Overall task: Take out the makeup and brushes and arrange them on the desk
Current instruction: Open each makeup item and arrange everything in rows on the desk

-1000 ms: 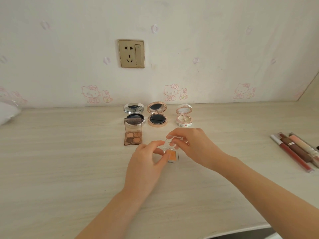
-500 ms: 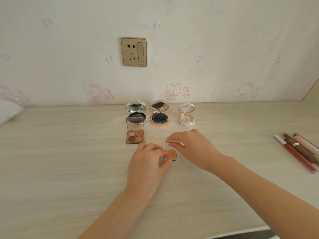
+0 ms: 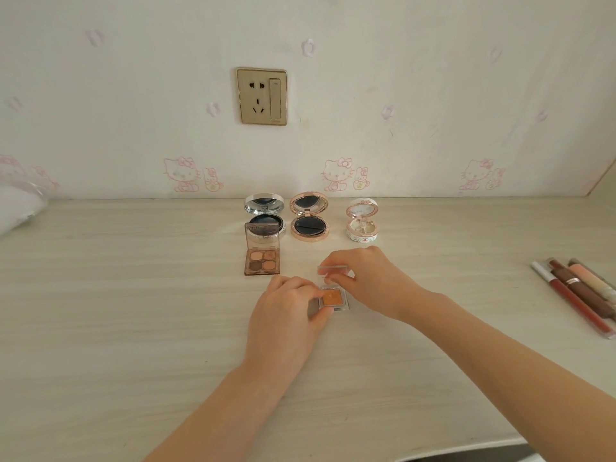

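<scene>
While the left hand pinches the base of the one orange eyeshadow case at mid-desk, the right hand pinches its clear lid, raised at the far edge, so the case runs near-to-far. Farther back sit one four-pan palette and three round compacts, all open. At least three lip sticks lie at the right.

Left hand grips orange eyeshadow pan; right hand pinches its clear lid
</scene>
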The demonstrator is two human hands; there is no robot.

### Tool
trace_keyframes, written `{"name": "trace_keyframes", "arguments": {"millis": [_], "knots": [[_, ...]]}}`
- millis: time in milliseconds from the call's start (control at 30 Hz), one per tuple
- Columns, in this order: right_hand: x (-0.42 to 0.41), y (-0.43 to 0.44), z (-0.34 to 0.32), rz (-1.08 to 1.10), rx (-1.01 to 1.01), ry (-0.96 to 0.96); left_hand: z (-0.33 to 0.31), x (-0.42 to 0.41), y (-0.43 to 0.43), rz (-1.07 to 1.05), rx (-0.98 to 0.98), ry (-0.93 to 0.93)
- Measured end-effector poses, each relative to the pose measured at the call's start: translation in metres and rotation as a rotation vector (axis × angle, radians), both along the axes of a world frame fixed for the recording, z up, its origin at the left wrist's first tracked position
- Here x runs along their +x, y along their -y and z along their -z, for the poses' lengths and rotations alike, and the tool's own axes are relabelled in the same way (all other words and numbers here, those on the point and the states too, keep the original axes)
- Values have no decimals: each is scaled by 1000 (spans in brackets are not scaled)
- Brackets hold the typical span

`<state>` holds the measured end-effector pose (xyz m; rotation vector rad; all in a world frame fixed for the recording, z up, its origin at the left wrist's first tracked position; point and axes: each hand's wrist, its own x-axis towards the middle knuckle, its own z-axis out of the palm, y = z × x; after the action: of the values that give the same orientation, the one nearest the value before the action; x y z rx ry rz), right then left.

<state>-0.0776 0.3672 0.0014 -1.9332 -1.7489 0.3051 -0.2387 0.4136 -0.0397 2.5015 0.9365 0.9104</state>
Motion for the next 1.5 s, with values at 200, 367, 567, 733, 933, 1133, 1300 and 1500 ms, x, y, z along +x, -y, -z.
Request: {"name": "trace_keyframes", "arguments": {"millis": [200, 367, 567, 733, 933, 1133, 1300, 1500], "knots": [[0, 3, 1, -1, 12, 30, 0, 0, 1, -5, -15, 10], [-5, 18, 5, 147, 63, 63, 0, 0, 0, -1, -19, 19], [-16, 51, 25, 285, 104, 100, 0, 1, 1, -10, -20, 17], [-24, 60, 35, 214, 107, 193, -1, 1, 3, -5, -3, -4], [-22, 49, 36, 183, 107, 228, -4, 0, 3, 22, 87, -95], [-14, 30, 31, 183, 89, 182, -9, 9, -20, 15, 104, -227], [-6, 7, 24, 163, 32, 179, -11, 20, -40, -41, 157, -316], [-3, -11, 19, 169, -17, 167, -16, 24, -57, -53, 186, -352]]}}
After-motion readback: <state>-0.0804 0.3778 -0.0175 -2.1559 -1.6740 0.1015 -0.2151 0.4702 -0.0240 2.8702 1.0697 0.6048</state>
